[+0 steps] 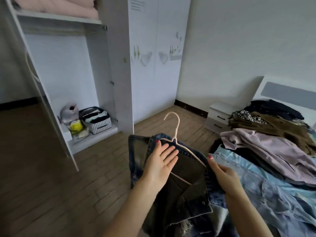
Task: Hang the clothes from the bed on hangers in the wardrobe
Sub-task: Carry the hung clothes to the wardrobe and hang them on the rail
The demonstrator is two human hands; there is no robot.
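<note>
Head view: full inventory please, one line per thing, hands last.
hanger: 1, pale pink, inside the denim garment, hook sticking up
denim garment: 1, dark blue, held up between the hands
wardrobe: 1, white, left, one door open, rail bare
bedding: folded stack, pink, wardrobe top shelf
basket: 1, black-and-white pattern, wardrobe floor, holds folded items
bags: a few, grey and yellow, left of the basket
nightstand: 1, white, beside the bed
bed: 1, blue sheet, right
clothes pile: several, lilac, brown, black, patterned, on the bed
left hand: fingers straight, flat against the garment's collar
right hand: pinches the garment's right shoulder
</note>
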